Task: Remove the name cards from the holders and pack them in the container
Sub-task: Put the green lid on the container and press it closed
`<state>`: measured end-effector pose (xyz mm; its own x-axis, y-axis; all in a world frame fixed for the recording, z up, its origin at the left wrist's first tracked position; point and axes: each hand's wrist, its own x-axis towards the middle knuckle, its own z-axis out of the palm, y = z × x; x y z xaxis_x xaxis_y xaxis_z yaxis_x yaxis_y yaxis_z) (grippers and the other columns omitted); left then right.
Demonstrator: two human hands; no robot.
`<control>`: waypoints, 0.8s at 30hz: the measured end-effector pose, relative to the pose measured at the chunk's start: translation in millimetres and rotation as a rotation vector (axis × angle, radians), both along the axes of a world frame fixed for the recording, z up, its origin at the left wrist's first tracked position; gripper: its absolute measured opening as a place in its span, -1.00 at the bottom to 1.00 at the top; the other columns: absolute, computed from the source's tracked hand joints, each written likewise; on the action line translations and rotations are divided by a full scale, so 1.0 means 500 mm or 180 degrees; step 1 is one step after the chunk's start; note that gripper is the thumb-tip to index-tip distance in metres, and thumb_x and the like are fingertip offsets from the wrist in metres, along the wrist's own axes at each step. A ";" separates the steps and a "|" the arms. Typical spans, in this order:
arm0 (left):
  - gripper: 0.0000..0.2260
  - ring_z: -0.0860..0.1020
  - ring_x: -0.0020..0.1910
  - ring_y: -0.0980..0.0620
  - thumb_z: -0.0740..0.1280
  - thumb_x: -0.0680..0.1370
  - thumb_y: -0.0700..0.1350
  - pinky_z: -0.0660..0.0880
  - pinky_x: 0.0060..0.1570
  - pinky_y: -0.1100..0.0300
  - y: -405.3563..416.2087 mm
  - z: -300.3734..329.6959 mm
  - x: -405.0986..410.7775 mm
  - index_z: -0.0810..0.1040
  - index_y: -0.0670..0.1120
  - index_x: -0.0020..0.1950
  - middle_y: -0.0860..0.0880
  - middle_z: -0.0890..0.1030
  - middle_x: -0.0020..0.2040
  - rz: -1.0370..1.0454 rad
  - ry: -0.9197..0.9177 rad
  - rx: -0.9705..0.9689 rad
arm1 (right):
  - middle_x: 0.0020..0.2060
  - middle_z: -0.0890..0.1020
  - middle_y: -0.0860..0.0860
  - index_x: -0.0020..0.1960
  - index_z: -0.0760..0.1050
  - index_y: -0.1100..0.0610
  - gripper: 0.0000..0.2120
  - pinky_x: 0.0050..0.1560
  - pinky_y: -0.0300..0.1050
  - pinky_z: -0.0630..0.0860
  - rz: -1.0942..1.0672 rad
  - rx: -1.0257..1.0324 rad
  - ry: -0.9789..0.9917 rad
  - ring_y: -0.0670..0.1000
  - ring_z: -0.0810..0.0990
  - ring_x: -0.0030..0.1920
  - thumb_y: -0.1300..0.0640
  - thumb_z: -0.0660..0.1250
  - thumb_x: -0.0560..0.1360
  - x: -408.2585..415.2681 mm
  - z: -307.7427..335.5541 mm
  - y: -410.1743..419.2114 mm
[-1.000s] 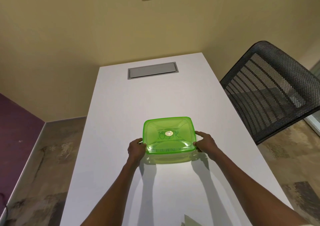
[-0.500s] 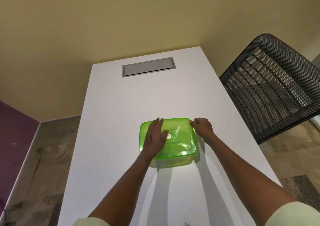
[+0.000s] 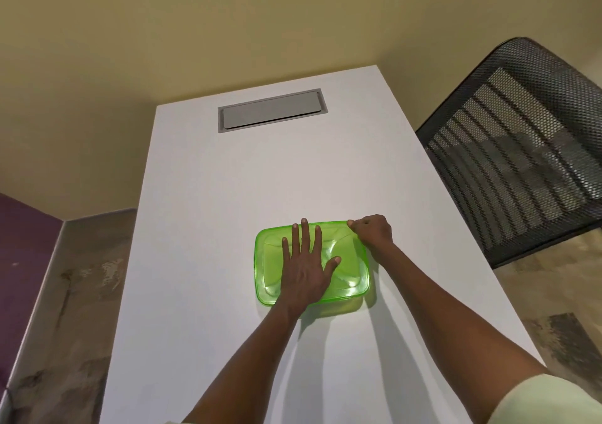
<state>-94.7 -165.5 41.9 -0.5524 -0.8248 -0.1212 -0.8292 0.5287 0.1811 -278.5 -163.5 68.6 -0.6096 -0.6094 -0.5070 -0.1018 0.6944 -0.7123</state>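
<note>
A translucent green container [image 3: 350,274] with its lid on sits on the white table [image 3: 247,179], near the middle. My left hand [image 3: 306,267] lies flat on the lid with fingers spread, covering its left half. My right hand [image 3: 373,231] is at the lid's far right corner, fingers curled and pinching the rim there. No name cards or holders are in view; what is inside the container cannot be made out.
A grey cable hatch [image 3: 272,111] is set into the far end of the table. A black mesh chair [image 3: 521,150] stands close to the table's right edge. Yellow walls close off the far side; patterned floor lies left and right.
Both hands left the container's near sides. The left hand went flat onto the lid and the right hand moved to the far right corner. The view tilted down a little.
</note>
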 end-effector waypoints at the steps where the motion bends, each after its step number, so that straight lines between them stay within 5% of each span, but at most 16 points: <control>1: -0.29 -0.21 0.59 -0.16 -0.13 0.57 0.35 -0.13 0.54 -0.21 0.001 -0.002 -0.001 -0.08 -0.03 0.60 -0.13 -0.21 0.60 0.0017 0.0018 -0.0042 | -0.28 0.65 0.16 -0.27 0.57 0.32 -0.70 -0.08 -0.03 0.50 -0.0005 0.0005 -0.0054 0.17 0.59 -0.12 0.07 0.44 0.44 -0.003 0.000 -0.002; 3: -0.30 -0.18 0.59 -0.16 -0.12 0.58 0.35 -0.12 0.53 -0.20 0.004 -0.006 -0.001 -0.04 -0.04 0.60 -0.13 -0.18 0.61 0.0048 0.0057 -0.0108 | -0.16 0.66 0.23 -0.10 0.58 0.40 -0.66 -0.03 0.02 0.55 -0.0009 0.0034 -0.0193 0.17 0.61 -0.09 0.08 0.46 0.43 -0.009 -0.001 -0.006; 8: -0.31 -0.12 0.59 -0.17 -0.10 0.59 0.33 -0.07 0.53 -0.21 0.007 -0.010 -0.004 0.02 -0.06 0.60 -0.15 -0.12 0.61 0.0042 0.0079 -0.0192 | -0.24 0.53 0.15 -0.15 0.49 0.27 -0.72 -0.19 -0.11 0.41 -0.0008 0.0235 -0.0046 0.10 0.50 -0.20 0.06 0.45 0.42 -0.010 -0.004 -0.021; 14: -0.31 -0.17 0.59 -0.17 -0.13 0.58 0.33 -0.07 0.54 -0.20 0.013 -0.010 -0.002 -0.03 -0.04 0.60 -0.14 -0.16 0.61 0.0061 -0.0023 -0.0134 | -0.25 0.55 0.19 -0.17 0.48 0.32 -0.72 -0.17 -0.10 0.40 -0.0055 0.0324 0.0078 0.13 0.51 -0.17 0.10 0.43 0.44 0.001 -0.009 -0.020; 21: -0.26 -0.24 0.58 -0.16 -0.15 0.55 0.36 -0.15 0.55 -0.17 0.006 0.004 0.000 -0.09 -0.05 0.60 -0.17 -0.23 0.59 0.0013 0.0065 0.0066 | -0.03 0.69 0.18 -0.08 0.64 0.34 -0.74 0.06 -0.07 0.49 0.0063 -0.0009 0.0220 0.19 0.62 0.07 0.11 0.40 0.49 0.010 0.001 -0.004; 24: -0.29 -0.24 0.58 -0.16 -0.07 0.59 0.31 -0.13 0.55 -0.13 -0.001 0.017 0.011 -0.09 -0.09 0.60 -0.21 -0.25 0.58 0.0017 0.0214 0.0176 | 0.18 0.60 0.17 0.16 0.57 0.26 -0.68 0.26 -0.04 0.41 0.0183 0.0036 0.0476 0.18 0.51 0.26 0.07 0.38 0.51 0.016 0.008 -0.001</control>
<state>-89.4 -166.2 50.4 -0.5564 -0.8208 -0.1295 -0.8170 0.5120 0.2652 -270.5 -164.0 72.5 -0.6430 -0.6403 -0.4203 -0.2459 0.6923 -0.6784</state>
